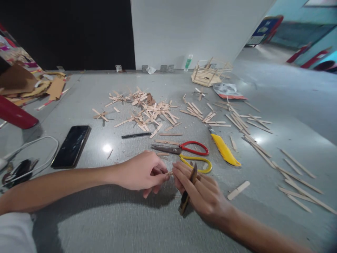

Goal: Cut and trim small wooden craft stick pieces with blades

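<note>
My left hand (143, 172) is closed, its thumb and fingertips pinching a small piece of wooden stick (170, 173). Facing it, my right hand (202, 189) has its fingertips at the other end of that piece. A dark, narrow tool with a pointed tip (194, 173) is tucked between my right fingers; its exact kind is hard to make out. Just beyond both hands lie scissors (195, 148) with one red and one yellow handle loop, blades pointing left. A yellow-handled cutter knife (222, 147) rests to their right. One flat wooden stick (238, 190) lies beside my right wrist.
A pile of short wooden sticks (147, 109) covers the table's middle, with longer strips (263, 151) at right. Behind stand a stick-built frame (207, 75) and a plastic packet (229, 92). At left are a phone (71, 147), a white cable (54, 138) and cardboard (56, 88).
</note>
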Action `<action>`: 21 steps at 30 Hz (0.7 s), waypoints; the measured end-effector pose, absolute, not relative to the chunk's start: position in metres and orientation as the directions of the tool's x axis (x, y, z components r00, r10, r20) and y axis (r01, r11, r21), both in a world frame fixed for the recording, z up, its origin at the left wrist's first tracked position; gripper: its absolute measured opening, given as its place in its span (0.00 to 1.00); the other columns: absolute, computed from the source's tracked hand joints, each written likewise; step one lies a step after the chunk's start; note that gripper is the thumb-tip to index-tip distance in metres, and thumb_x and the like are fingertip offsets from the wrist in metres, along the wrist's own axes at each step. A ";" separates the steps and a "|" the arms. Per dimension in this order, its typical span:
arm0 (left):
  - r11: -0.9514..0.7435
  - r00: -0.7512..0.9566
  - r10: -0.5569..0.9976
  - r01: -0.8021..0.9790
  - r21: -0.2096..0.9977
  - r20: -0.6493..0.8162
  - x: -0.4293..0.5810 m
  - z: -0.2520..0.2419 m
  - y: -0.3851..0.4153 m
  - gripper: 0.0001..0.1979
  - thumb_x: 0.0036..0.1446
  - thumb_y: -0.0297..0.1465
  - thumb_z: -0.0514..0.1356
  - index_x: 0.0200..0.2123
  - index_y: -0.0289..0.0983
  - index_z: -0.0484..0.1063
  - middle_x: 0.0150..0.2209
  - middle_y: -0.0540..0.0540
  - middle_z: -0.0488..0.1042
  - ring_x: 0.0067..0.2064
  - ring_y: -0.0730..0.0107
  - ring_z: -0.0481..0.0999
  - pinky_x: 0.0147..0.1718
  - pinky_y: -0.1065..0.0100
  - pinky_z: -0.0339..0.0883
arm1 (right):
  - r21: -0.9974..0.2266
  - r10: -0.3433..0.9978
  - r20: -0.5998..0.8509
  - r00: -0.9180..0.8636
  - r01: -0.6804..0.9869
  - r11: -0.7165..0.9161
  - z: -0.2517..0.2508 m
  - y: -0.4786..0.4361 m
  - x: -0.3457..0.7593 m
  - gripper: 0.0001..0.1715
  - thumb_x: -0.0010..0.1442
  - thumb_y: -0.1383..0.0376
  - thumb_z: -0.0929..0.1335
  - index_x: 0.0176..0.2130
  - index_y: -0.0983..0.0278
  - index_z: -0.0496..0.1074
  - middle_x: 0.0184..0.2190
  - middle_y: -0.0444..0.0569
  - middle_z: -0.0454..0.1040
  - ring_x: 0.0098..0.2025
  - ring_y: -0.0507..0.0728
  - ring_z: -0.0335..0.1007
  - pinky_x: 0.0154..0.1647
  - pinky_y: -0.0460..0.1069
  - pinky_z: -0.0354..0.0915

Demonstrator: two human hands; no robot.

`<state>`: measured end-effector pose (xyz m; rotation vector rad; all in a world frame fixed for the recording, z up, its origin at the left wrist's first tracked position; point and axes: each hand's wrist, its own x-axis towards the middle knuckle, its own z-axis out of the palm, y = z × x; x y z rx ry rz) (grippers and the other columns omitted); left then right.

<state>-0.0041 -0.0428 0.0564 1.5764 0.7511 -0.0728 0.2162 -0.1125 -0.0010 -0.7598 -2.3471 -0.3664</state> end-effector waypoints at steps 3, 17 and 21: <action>0.076 0.778 0.414 0.487 0.870 -0.472 -0.004 0.055 -0.043 0.15 0.67 0.36 0.56 0.28 0.36 0.68 0.23 0.53 0.72 0.15 0.80 0.69 0.13 0.79 0.59 | 0.077 0.432 0.650 -0.625 0.620 0.781 -0.004 -0.114 0.214 0.29 0.65 0.80 0.63 0.64 0.84 0.60 0.42 0.71 0.81 0.48 0.69 0.80 0.45 0.58 0.79; 0.169 0.805 0.367 0.434 0.885 -0.465 -0.002 0.052 -0.041 0.12 0.70 0.33 0.54 0.38 0.34 0.73 0.23 0.53 0.71 0.16 0.80 0.69 0.13 0.80 0.60 | -0.019 0.528 0.670 -0.521 0.699 0.715 -0.018 -0.119 0.212 0.35 0.67 0.78 0.62 0.70 0.78 0.52 0.43 0.63 0.82 0.46 0.63 0.82 0.45 0.52 0.77; 0.232 0.817 0.345 0.403 0.886 -0.462 -0.003 0.052 -0.038 0.13 0.69 0.36 0.57 0.35 0.33 0.72 0.23 0.52 0.72 0.17 0.80 0.70 0.13 0.80 0.61 | -0.012 0.524 0.685 -0.506 0.711 0.703 -0.022 -0.120 0.214 0.31 0.67 0.77 0.62 0.67 0.76 0.58 0.46 0.63 0.82 0.45 0.61 0.82 0.46 0.51 0.77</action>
